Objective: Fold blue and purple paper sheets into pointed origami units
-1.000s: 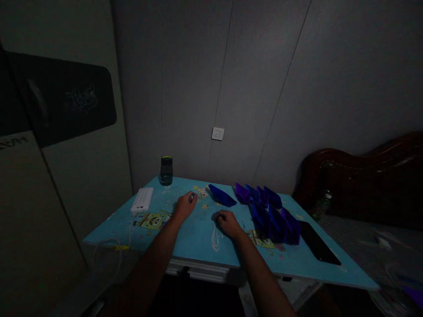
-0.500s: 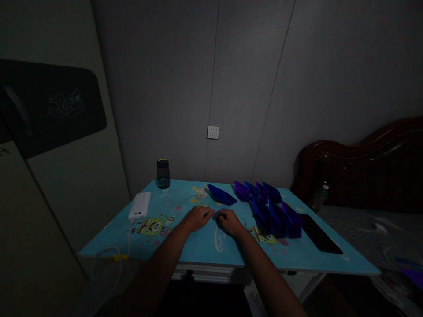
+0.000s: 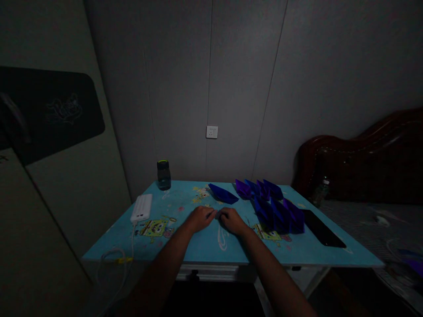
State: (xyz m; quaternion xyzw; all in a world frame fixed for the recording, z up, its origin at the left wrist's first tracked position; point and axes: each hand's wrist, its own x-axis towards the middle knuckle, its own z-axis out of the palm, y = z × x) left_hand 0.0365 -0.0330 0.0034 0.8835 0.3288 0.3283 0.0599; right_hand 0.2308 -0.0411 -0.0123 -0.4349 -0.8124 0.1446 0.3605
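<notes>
My left hand (image 3: 200, 218) rests on the blue tabletop (image 3: 205, 246) with its fingers curled in. Facing it, my right hand (image 3: 232, 220) is closed too, the two sets of fingertips nearly meeting. No object shows in either hand; a small greyish patch between the fingertips is too dark to make out. Just beyond the hands lies a single dark blue folded paper boat (image 3: 223, 194). To the right of my right hand stand several blue and purple folded paper boats (image 3: 279, 215), packed close in two rows.
A white power bank (image 3: 142, 208) with a cable lies at the left, and a water bottle (image 3: 164, 175) stands behind it. A black phone or tablet (image 3: 323, 228) lies by the right edge. Behind the table is a wall with a socket (image 3: 212, 132); a bed headboard (image 3: 363, 163) is at the right.
The view has shifted slightly. Both hands keep nearly the same pose on the tabletop, and the paper boats stay where they were.
</notes>
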